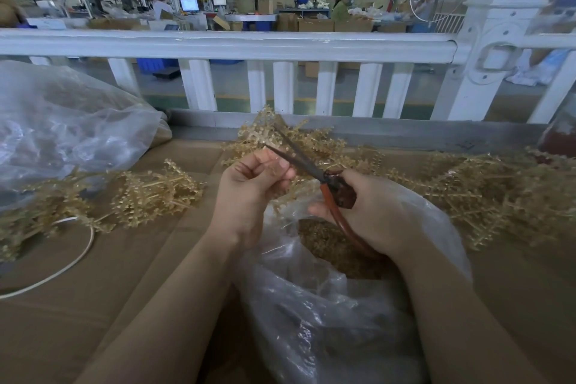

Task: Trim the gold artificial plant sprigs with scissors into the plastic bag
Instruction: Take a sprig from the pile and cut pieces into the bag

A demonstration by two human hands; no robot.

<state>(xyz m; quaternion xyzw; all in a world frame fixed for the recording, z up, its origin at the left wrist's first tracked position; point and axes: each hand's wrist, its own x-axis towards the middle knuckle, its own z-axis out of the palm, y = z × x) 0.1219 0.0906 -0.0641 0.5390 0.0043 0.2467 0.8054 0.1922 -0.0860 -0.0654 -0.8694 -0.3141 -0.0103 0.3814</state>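
My left hand (249, 184) pinches a gold sprig (265, 131) that stands up above the fingers. My right hand (371, 212) grips the red handles of the scissors (327, 187). Their dark blades are spread apart around the sprig's stem just above my left fingers. Below both hands lies the open clear plastic bag (327, 305) with a heap of gold trimmings (327, 243) inside. Loose gold sprigs lie in a pile on the left (149, 193) and a bigger pile on the right (498, 193).
Brown cardboard (124, 274) covers the table. A large clear bag (62, 121) sits at the back left. A white cord (71, 256) loops across the left side. A white railing (249, 47) borders the table's far edge, with a workshop and people behind it.
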